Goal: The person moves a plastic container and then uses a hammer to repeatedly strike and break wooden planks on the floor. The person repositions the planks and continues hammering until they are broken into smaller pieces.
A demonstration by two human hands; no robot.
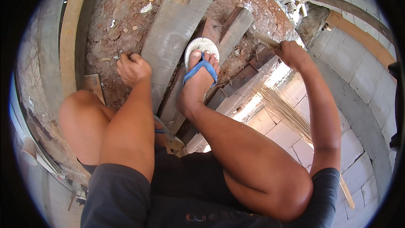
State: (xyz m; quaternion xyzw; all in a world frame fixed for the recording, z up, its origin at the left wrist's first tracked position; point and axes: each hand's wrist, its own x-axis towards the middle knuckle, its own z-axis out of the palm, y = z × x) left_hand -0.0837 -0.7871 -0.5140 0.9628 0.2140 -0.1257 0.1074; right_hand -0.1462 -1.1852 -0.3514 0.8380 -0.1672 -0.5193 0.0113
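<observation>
Reddish-brown packed earth [126, 0], strewn with small pale chips and rubble, formed the ground of an unfinished building site, seen from above by a crouching person. A straw broom with a bundle of pale bristles [284, 112] hung at the right, over a wall of pale grey concrete blocks [358, 67]; its bristles fanned downward along the block face. The right hand [293, 52] was closed around the broom's upper end, where a short pale stub of handle [265, 39] stuck out past the fist, up toward the earth.

The left hand [133, 68] rested with its fingers curled tight on the earth, just beside the left edge of a long grey weathered wooden plank [177, 38]; whether it held anything could not be told. That plank ran diagonally from upper right to lower left. A second, shorter grey plank [236, 25] lay just to its right, with darker boards [236, 86] beneath and beside it.

The person's right foot, in a white sandal with blue straps [201, 65], stood on these planks between the two hands. The left foot's sandal [166, 133] showed only in part under the left forearm. Both knees were bent and bare, above dark shorts.

A curved pale timber board [69, 29] stood on edge at the left of the earth. Another brown timber [358, 31] ran along the top of the block wall at the upper right.
</observation>
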